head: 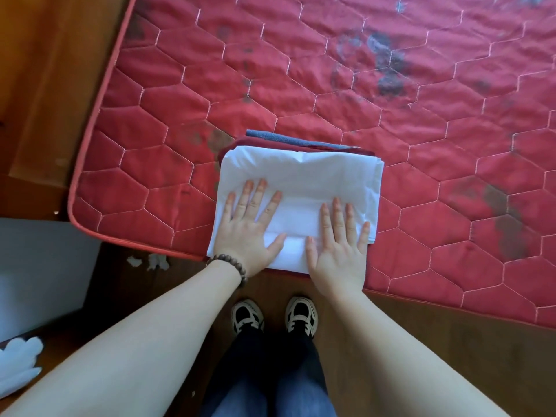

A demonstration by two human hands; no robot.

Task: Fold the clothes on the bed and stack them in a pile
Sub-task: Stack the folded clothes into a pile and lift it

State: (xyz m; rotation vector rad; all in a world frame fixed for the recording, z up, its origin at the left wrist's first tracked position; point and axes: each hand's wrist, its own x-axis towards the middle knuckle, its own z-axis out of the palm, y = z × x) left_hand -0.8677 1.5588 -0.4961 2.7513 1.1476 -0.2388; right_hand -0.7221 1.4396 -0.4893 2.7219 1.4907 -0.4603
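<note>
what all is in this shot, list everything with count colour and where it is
white folded garment: 1, white, top of the pile at the near mattress edge
dark red garment: 1, dark red, under the white one
blue garment: 1, blue-grey, bottom, far edge showing
mattress: 1, red quilted, stained, fills upper frame
white box: 1, white, on the floor at left
white cloth: 1, white, bottom left corner
bracelet: 1, brown beads, left wrist
shoes: 2, black and white, on the wooden floor
left hand: flat on the white garment
right hand: flat on the white garment
</note>
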